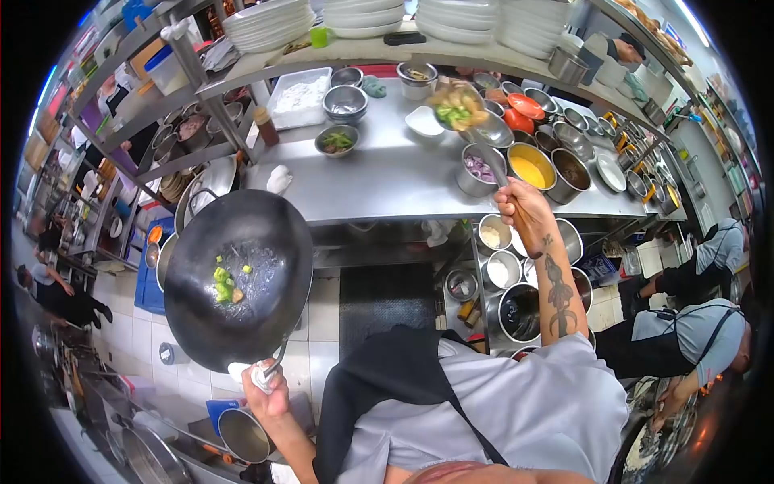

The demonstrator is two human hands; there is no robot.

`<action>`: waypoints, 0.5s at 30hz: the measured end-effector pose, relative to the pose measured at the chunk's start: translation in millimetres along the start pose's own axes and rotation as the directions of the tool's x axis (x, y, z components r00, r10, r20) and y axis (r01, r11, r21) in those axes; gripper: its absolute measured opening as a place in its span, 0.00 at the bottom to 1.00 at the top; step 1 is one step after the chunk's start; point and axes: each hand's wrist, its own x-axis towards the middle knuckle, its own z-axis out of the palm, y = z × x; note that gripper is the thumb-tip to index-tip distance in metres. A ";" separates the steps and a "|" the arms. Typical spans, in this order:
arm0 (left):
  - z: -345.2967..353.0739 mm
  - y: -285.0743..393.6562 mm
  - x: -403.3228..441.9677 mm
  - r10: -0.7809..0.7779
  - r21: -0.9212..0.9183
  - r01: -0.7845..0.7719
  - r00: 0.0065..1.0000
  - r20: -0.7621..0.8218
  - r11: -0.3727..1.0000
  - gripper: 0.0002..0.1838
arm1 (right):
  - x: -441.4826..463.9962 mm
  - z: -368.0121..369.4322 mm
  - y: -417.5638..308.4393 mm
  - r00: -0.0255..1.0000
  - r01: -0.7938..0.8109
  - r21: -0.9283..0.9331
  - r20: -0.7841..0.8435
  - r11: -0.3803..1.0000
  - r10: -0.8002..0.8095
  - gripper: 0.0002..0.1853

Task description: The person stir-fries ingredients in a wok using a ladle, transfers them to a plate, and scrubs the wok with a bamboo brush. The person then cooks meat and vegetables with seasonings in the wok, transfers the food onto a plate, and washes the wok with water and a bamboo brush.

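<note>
My left hand (272, 397) is closed around the loop handle of a black wok (193, 282), with a white cloth (261, 376) between. The wok is tilted, and a few green and yellowish food pieces (226, 284) lie in it. My right hand (522, 208) grips the wooden-ended handle of a ladle (497, 164), held out over the steel counter. At the ladle's far end is a blurred heap of green and tan food (457, 110). Below the ladle stand a pot of sliced purple onion (479, 168) and a pot of yellow liquid (530, 166).
A shelf above bears stacked white plates (268, 24). On the counter (363, 181) are a white powder tray (300, 95), a bowl of greens (337, 142), a small white dish (422, 122) and several steel bowls. Co-workers (685, 343) stand close on my right.
</note>
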 end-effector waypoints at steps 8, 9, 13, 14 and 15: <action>18.7 -19.4 8.4 0.021 0.005 -0.021 0.999 0.027 1.000 0.05 | 71.9 -85.9 -2.0 0.996 0.033 -0.006 -0.077 0.999 -0.033 0.03; 18.4 -21.6 7.2 0.032 -0.001 -0.032 0.999 0.020 0.999 0.05 | 70.3 -90.4 -0.6 0.996 0.024 -0.013 -0.081 1.000 -0.025 0.03; 25.5 -31.0 3.7 -0.004 0.027 0.004 1.000 0.012 1.000 0.05 | 66.2 -103.8 -2.2 0.996 0.047 0.071 -0.083 0.996 -0.041 0.04; 31.8 -35.7 9.8 0.020 0.028 -0.020 1.000 0.005 0.999 0.05 | 85.8 -98.9 -5.1 0.997 0.042 0.061 -0.060 0.997 -0.038 0.04; 35.3 -36.5 10.3 0.030 0.035 -0.030 1.000 -0.005 0.999 0.05 | 91.9 -97.6 -4.1 0.998 0.036 0.053 -0.052 0.998 -0.033 0.03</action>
